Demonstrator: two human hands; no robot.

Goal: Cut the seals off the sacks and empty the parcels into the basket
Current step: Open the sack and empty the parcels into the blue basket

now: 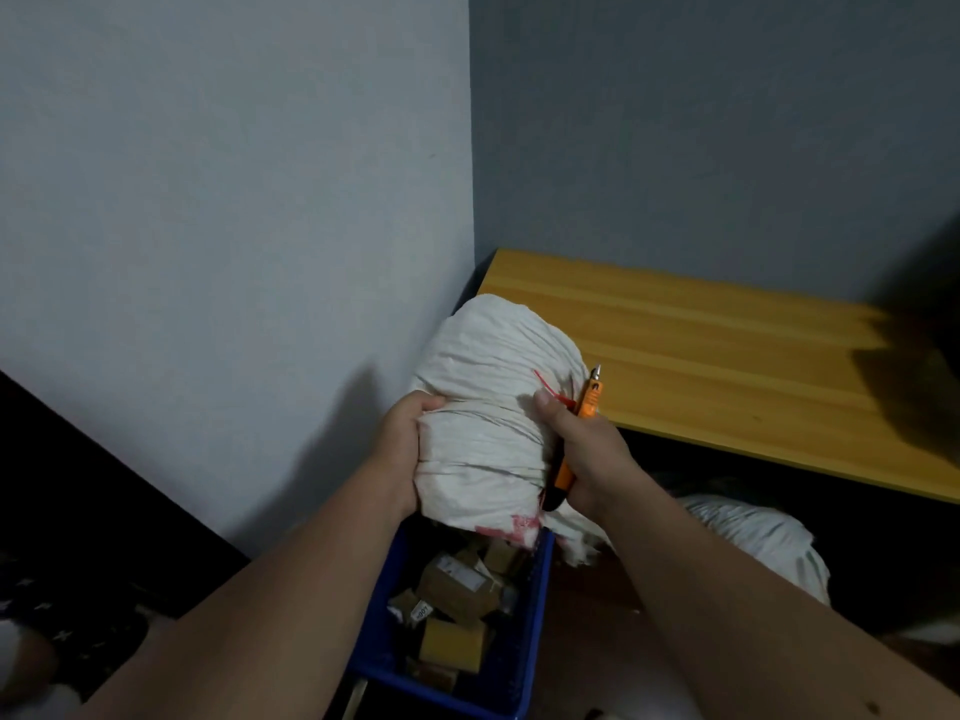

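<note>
Sack (483, 407), woven white and bulging, gripped by both hands.

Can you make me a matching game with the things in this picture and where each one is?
Things:
1. white sack
2. orange cutter
3. cardboard parcels
4. wooden tabletop

Places:
A. in the blue basket
B. on the right, by the wall
C. gripped between both hands
D. in the right hand

Pairs: 1-C, 2-D, 3-A, 4-B
</note>
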